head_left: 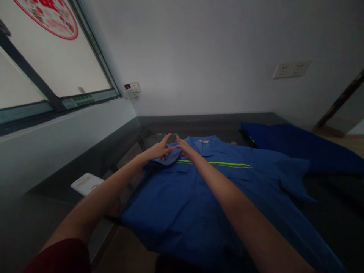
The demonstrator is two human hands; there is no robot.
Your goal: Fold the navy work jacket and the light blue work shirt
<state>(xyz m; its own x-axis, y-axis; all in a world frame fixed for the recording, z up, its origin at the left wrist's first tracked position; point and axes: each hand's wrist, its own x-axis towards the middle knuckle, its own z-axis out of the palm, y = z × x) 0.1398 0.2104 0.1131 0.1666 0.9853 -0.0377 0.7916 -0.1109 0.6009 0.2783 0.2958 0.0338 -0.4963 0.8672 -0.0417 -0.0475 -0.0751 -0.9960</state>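
Note:
A blue work shirt (173,201) lies spread out on the dark tabletop, its collar (203,143) at the far side and a yellow-green stripe (227,164) across the chest. My left hand (158,151) is at the shirt's left shoulder, touching the cloth near a turned-over, lighter fold (169,158). One digit points up and away while the others bend down onto the fabric. Close beside it, my right hand (184,147) reaches leftward over the same shoulder, digits apart. My right forearm crosses above the shirt front. The fingertips are small and partly blurred.
A white phone-like object (87,183) lies on the table to the left, by my left forearm. Darker blue cloth (295,146) is piled at the right. A wall (204,60) with sockets (291,69) stands behind, and a window (59,57) is at the left.

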